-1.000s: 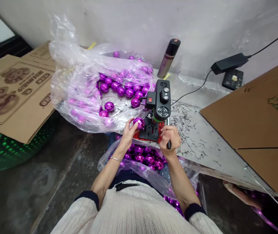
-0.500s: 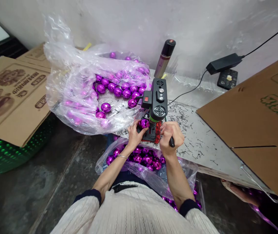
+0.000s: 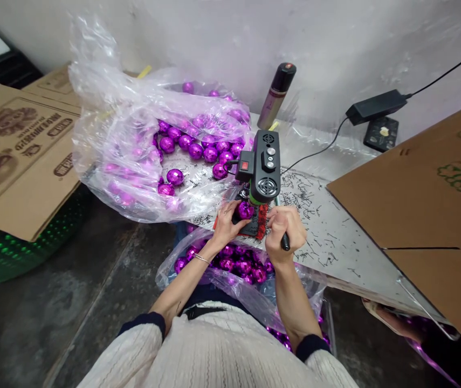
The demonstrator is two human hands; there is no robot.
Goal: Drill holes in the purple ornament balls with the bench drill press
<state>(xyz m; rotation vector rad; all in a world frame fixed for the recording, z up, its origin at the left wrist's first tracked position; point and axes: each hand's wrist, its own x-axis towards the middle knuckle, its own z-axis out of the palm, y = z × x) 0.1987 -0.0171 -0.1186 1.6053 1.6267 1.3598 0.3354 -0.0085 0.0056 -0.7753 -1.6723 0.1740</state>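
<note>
At the frame's centre we see the left hand (image 3: 226, 224), its fingers clamped on a purple ball (image 3: 246, 210) held below the head of the black machine (image 3: 266, 167), which obscures the contact point. The right hand (image 3: 284, 231) grips a lever (image 3: 285, 242), mostly concealed by its curled fingers. We find the cardboard box (image 3: 420, 199) cropped at right.

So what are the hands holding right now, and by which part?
The left hand holds a purple faceted ball by its left and near sides; the right hand grips a black-ended lever handle near its tip.
</note>
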